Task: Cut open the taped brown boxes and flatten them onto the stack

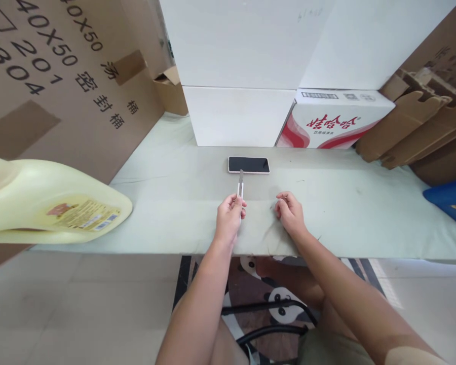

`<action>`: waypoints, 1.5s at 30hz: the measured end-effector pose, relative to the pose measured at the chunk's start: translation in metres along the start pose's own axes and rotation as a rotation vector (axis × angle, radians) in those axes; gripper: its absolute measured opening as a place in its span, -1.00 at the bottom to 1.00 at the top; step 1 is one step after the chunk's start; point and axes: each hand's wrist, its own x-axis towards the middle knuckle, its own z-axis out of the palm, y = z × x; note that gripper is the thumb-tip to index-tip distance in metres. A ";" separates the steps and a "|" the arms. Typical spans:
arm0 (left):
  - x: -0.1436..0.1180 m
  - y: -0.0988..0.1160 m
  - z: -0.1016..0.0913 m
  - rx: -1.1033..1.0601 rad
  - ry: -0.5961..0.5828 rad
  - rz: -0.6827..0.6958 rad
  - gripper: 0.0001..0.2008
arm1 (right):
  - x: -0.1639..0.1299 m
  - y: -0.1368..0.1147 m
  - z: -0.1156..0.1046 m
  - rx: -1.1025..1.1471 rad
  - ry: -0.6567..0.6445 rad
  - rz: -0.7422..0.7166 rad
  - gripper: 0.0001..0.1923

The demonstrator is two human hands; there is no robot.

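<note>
At the near edge of a table surface covered in pale green cloth (167,203), a person's left hand (230,215) pinches a slim white-handled cutter with a grey metal blade (240,184) between thumb and fingers. Gripped by its near end, the tool points toward the far edge, a hold that seems meant to keep the fingers off the metal. Its tip overlaps, from this angle, the near side of a black-screened, pale-rimmed phone (249,165) lying flat; whether they touch cannot be told. The right hand (290,213), loosely curled with nothing visible in it, is on or just above the cloth; whether its fingertips meet cannot be told.

Large plain white boxes (231,116) and a white carton with red lettering (334,121) line the far edge, probably pushed back to leave the front for handwork. A pale yellow plastic jug (61,203) juts over the left end, while brown cardboard pieces (410,121) fill the far right corner and a blue object (450,197) sits at the right end. Bare cloth between each hand and those ends appears to offer sideways room; forward reach looks limited by the boxes.
</note>
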 end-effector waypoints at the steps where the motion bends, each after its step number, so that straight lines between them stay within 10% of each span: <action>1: 0.000 -0.001 0.000 0.001 -0.004 0.003 -0.72 | 0.000 0.000 0.000 -0.001 0.002 0.000 -0.79; 45: 0.005 0.029 -0.017 -0.450 0.089 0.008 -0.83 | -0.003 -0.005 0.008 -0.146 -0.064 -0.045 -0.79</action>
